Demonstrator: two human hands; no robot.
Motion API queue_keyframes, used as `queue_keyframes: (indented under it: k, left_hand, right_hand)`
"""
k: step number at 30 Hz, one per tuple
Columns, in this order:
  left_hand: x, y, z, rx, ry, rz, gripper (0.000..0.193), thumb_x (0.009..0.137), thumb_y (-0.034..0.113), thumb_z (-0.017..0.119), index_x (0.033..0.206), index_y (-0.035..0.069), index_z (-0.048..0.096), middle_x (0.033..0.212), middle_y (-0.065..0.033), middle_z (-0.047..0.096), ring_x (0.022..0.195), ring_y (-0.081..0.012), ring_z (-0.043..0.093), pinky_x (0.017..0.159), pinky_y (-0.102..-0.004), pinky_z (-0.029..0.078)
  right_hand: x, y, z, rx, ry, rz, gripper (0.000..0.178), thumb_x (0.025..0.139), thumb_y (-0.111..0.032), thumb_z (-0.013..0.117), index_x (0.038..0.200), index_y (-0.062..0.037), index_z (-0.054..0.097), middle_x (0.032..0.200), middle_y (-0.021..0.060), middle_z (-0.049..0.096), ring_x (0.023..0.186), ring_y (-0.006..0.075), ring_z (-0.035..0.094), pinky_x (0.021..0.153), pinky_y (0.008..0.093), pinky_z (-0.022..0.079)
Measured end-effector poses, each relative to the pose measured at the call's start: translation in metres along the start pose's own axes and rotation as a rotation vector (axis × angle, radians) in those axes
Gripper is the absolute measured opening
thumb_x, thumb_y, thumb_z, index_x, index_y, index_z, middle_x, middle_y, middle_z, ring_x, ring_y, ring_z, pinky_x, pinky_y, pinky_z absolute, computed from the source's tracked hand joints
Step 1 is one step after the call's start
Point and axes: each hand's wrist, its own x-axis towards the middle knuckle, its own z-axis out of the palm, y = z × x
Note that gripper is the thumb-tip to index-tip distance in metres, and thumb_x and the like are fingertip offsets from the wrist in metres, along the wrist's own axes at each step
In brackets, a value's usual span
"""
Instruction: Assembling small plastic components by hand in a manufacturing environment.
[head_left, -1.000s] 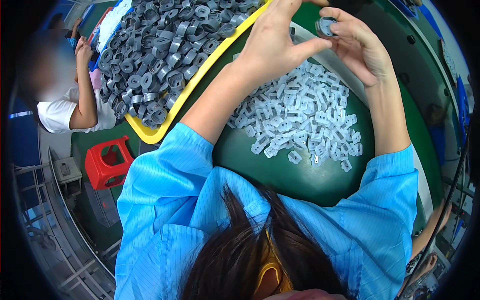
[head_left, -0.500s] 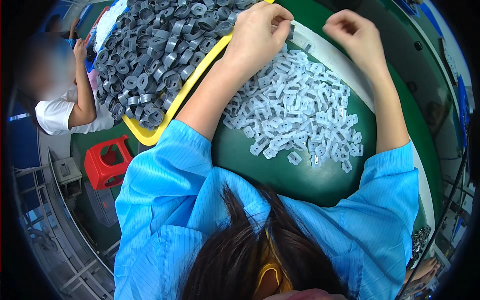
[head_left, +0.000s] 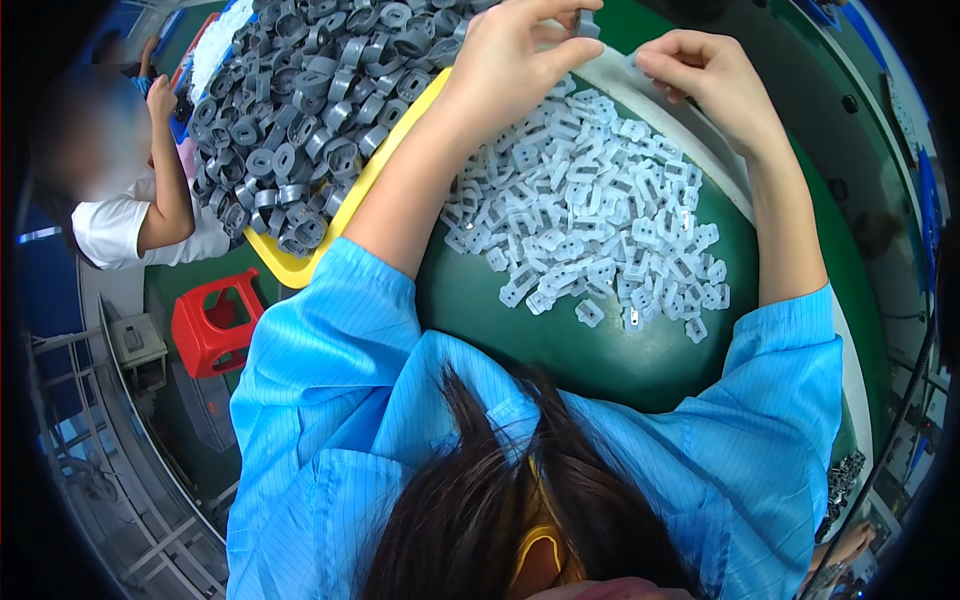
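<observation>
Near the top edge my left hand [head_left: 520,55] is closed, pinching a small grey plastic part [head_left: 587,24] between thumb and fingers. To its right, my right hand [head_left: 700,75] is closed too, with a small translucent plastic piece [head_left: 634,64] at the thumb and fingertip. A spread-out pile of translucent white clips [head_left: 590,200] lies on the green table below and between my forearms. Left of my left forearm, a heap of grey ring-shaped parts [head_left: 310,95] fills a yellow-rimmed tray [head_left: 350,208].
A white strip [head_left: 690,135] crosses the green tabletop [head_left: 540,350] beyond the clips. At left, a red plastic stool [head_left: 217,322] stands on the floor, and another person [head_left: 130,215] in a white top sits past the tray. Small dark metal parts [head_left: 843,490] lie at lower right.
My left hand has shifted slightly right, the grey part showing more clearly at its fingertips. My right hand has moved a little lower, and a translucent piece now shows in its pinch.
</observation>
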Motion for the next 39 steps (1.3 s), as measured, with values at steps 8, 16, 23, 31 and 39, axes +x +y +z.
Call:
queue_keyframes:
  k: [8, 16, 23, 31, 39]
  left_hand:
    - [-0.004, -0.008, -0.014, -0.787, -0.409, -0.279, 0.041, 0.102, 0.021, 0.041, 0.13, -0.008, 0.046, 0.116, -0.0149, 0.059, 0.106, -0.0212, 0.061, 0.096, -0.0293, 0.05]
    - [-0.006, -0.014, -0.003, -0.61, -0.371, -0.24, 0.039, 0.102, 0.023, 0.043, 0.128, -0.006, 0.049, 0.105, -0.008, 0.061, 0.086, -0.0118, 0.06, 0.08, -0.0234, 0.051]
    - [-0.008, -0.008, -0.006, -0.562, -0.427, -0.179, 0.046, 0.101, 0.025, 0.046, 0.136, -0.005, 0.04, 0.103, -0.0091, 0.061, 0.085, -0.0108, 0.06, 0.074, -0.0216, 0.051]
    - [-0.014, 0.005, 0.006, 0.013, -0.216, 0.035, 0.055, 0.091, 0.025, 0.065, 0.133, -0.002, 0.042, 0.08, -0.0096, 0.068, 0.069, -0.0125, 0.065, 0.063, -0.0244, 0.052]
    - [-0.011, -0.012, -0.011, 0.306, -0.241, 0.371, 0.037, 0.079, 0.01, 0.076, 0.112, 0.005, 0.062, 0.071, -0.0008, 0.059, 0.063, -0.0061, 0.057, 0.058, -0.0214, 0.048]
  right_hand:
    - [-0.007, -0.035, 0.018, 0.087, 0.127, -0.263, 0.013, 0.084, -0.01, 0.068, 0.094, -0.0025, 0.069, 0.082, 0.0011, 0.065, 0.075, 0.0089, 0.058, 0.069, 0.0227, 0.046]
    - [-0.007, -0.027, 0.01, 0.146, -0.079, -0.221, 0.015, 0.086, -0.016, 0.069, 0.091, -0.0019, 0.07, 0.08, 0.0014, 0.066, 0.077, 0.0082, 0.06, 0.071, 0.0235, 0.046]
    - [-0.007, -0.024, 0.02, 0.161, 0.081, -0.242, 0.026, 0.078, -0.021, 0.075, 0.092, 0.0006, 0.069, 0.078, 0.0028, 0.065, 0.071, 0.0084, 0.058, 0.068, 0.0255, 0.047]
    - [-0.004, -0.021, 0.018, 0.236, -0.008, -0.075, 0.018, 0.091, -0.015, 0.062, 0.1, 0.0001, 0.065, 0.083, 0.0001, 0.063, 0.075, 0.0065, 0.058, 0.073, 0.0223, 0.048]
    - [-0.009, -0.027, 0.012, 0.585, -0.193, 0.154, 0.017, 0.085, -0.005, 0.067, 0.099, 0.0023, 0.064, 0.084, 0.006, 0.067, 0.077, 0.0097, 0.065, 0.075, 0.0223, 0.054]
